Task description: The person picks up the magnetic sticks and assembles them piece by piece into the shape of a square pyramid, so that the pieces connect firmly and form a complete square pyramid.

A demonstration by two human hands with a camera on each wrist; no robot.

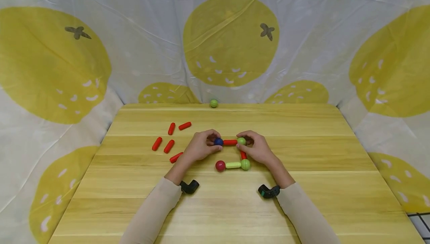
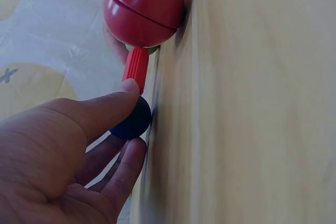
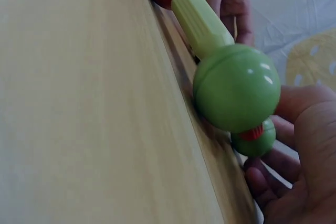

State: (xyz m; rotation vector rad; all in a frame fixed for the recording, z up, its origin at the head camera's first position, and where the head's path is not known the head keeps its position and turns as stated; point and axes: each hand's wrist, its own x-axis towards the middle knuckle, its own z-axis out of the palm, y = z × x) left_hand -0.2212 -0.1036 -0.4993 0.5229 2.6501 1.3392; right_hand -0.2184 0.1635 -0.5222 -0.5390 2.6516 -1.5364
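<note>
On the wooden table, balls and rods join into a three-sided shape. My left hand (image 1: 201, 146) pinches the dark blue ball (image 1: 218, 141) at its far left end, thumb and fingers on either side. A red rod (image 1: 230, 142) runs from that ball to a green ball (image 1: 241, 141), which my right hand (image 1: 258, 148) grips from the right. From there a second red rod (image 1: 243, 155) leads toward me to a nearer green ball (image 1: 245, 164). A pale green rod (image 1: 233, 165) links this one to a crimson ball (image 1: 220, 166), larger in the left wrist view.
Several loose red rods (image 1: 169, 146) lie left of my left hand, one partly behind the forearm. A single green ball (image 1: 214, 103) sits at the table's back edge, against the lemon-patterned cloth (image 1: 302, 49) that hangs around the table (image 1: 215, 214).
</note>
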